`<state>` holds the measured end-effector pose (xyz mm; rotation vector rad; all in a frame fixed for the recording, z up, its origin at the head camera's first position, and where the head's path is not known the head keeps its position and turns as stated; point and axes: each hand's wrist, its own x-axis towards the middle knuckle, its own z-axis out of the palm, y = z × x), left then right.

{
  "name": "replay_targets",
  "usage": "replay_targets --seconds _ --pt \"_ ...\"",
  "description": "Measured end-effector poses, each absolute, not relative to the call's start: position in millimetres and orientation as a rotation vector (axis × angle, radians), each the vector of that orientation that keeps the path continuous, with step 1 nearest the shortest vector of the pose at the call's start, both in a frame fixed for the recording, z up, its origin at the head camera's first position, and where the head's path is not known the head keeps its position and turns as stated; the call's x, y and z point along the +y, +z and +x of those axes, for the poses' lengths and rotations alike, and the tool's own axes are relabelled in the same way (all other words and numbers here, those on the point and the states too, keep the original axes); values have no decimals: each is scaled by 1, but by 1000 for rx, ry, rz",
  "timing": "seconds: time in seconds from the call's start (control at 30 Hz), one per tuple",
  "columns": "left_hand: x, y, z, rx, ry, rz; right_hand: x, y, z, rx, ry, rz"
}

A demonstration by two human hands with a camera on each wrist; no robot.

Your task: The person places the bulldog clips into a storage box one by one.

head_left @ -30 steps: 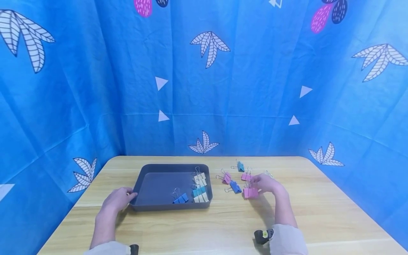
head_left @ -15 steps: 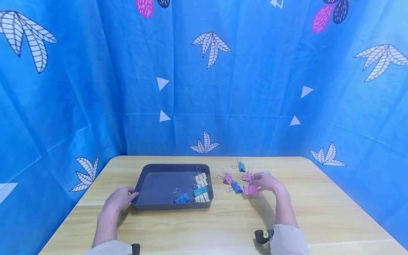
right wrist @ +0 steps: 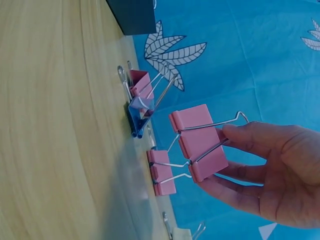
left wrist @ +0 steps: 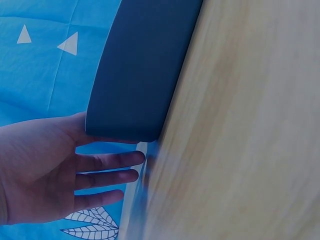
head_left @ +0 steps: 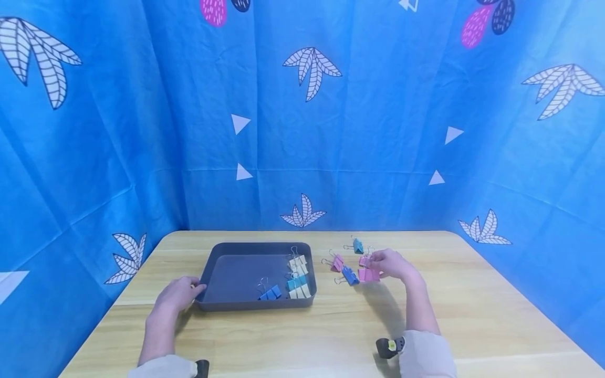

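My right hand (head_left: 385, 265) pinches the wire handles of a pink binder clip (head_left: 367, 274) and holds it just above the wooden table (head_left: 331, 336). In the right wrist view the pink binder clip (right wrist: 197, 142) hangs from my right hand (right wrist: 220, 157), clear of the wood. My left hand (head_left: 178, 294) rests with straight fingers against the front left corner of a dark grey tray (head_left: 236, 273). In the left wrist view the left hand (left wrist: 100, 160) has its thumb against the tray (left wrist: 140, 75).
Inside the tray lie a blue clip (head_left: 270, 294), a teal clip (head_left: 295, 283) and two cream clips (head_left: 298, 262). On the table right of it are a pink clip (head_left: 337, 263), a blue clip (head_left: 350, 276), a teal clip (head_left: 357, 245) and another pink clip (head_left: 364, 261). Blue cloth walls surround the table.
My right hand has lifted the pink binder clip off the table and drawn it slightly back and to the left. The left hand stays at the tray corner.
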<state>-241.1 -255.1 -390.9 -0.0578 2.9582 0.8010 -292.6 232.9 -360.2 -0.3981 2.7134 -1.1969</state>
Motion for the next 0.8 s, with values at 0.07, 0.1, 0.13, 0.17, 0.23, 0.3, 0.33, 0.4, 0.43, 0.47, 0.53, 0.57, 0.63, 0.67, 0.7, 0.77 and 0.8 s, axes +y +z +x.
replay_targets --seconds 0.07,0.1,0.13,0.17,0.23,0.3,0.33,0.4,0.43,0.47,0.53,0.57,0.63,0.67,0.7,0.77,0.8 --pt "-255 -391 -242 2959 803 -60 231 -357 -292 2721 -1189 -401" --pt "-256 -391 -242 2957 806 -63 230 -356 -292 2727 -1187 -402" --pt "-256 -391 -242 2953 809 -67 229 -355 -291 2731 -1193 -397" --pt "-256 -391 -242 2951 812 -70 228 -355 -292 2734 -1199 -395" --pt "-256 -391 -241 2948 823 -67 227 -354 -292 2740 -1214 -396" --pt "-257 -392 -241 2941 833 -65 226 -355 -293 2754 -1223 -398" --pt "-257 -392 -240 2941 834 -62 226 -356 -294 2761 -1224 -399" --pt "-257 -392 -240 2942 831 -56 223 -355 -293 2782 -1218 -407" --pt "-258 -393 -240 2941 828 -57 222 -355 -294 2793 -1211 -411" --pt "-258 -393 -241 2945 817 -55 220 -355 -294 2798 -1208 -414" --pt "-259 -394 -242 2953 799 -51 217 -355 -294 2819 -1188 -423" --pt "-259 -395 -242 2956 792 -48 215 -354 -295 2825 -1184 -420" --pt "-260 -395 -243 2962 785 -42 211 -354 -296 2835 -1181 -408" --pt "-260 -395 -244 2966 781 -37 210 -354 -296 2835 -1185 -406" --pt "-260 -394 -244 2967 782 -33 208 -353 -297 2844 -1178 -406" --pt "-260 -394 -244 2967 781 -30 205 -352 -298 2850 -1182 -396" --pt "-259 -394 -244 2966 778 -31 203 -352 -299 2857 -1178 -406"
